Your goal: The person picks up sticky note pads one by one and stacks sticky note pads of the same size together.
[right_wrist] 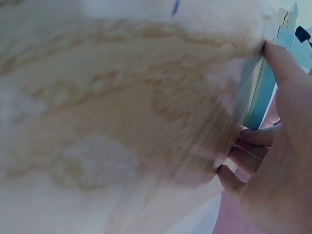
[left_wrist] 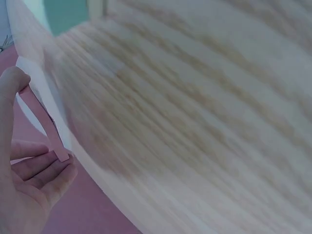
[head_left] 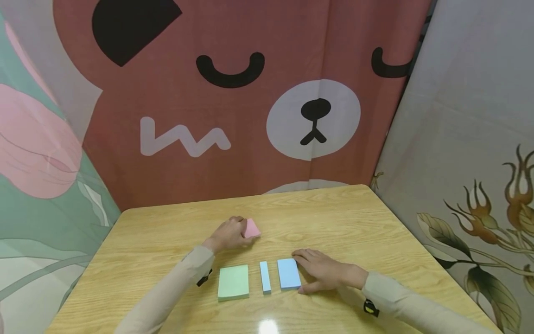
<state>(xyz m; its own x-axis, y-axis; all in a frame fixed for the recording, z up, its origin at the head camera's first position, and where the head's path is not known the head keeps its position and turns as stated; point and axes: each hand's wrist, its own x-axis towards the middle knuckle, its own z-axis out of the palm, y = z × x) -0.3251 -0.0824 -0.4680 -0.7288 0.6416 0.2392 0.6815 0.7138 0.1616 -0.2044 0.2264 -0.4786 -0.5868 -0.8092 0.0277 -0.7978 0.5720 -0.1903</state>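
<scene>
A pink sticky note pad [head_left: 251, 228] lies toward the back of the table. My left hand [head_left: 231, 233] holds it between thumb and fingers; in the left wrist view the pad's thin pink edge [left_wrist: 45, 122] spans from thumb to fingertips. Nearer the front, a wide blue sticky note pad [head_left: 289, 274] lies flat. My right hand [head_left: 323, 270] grips its right side, thumb at the near corner and fingers at the far one. The right wrist view shows that blue pad [right_wrist: 263, 95] edge-on between thumb and fingertips.
Left of the wide blue pad lie a narrow blue sticky note pad [head_left: 265, 277] and a square green sticky note pad [head_left: 233, 282], with gaps between them. The wooden table [head_left: 333, 218] ends at a curtain with a bear face [head_left: 233, 176]; a floral curtain [head_left: 459, 139] hangs at the right.
</scene>
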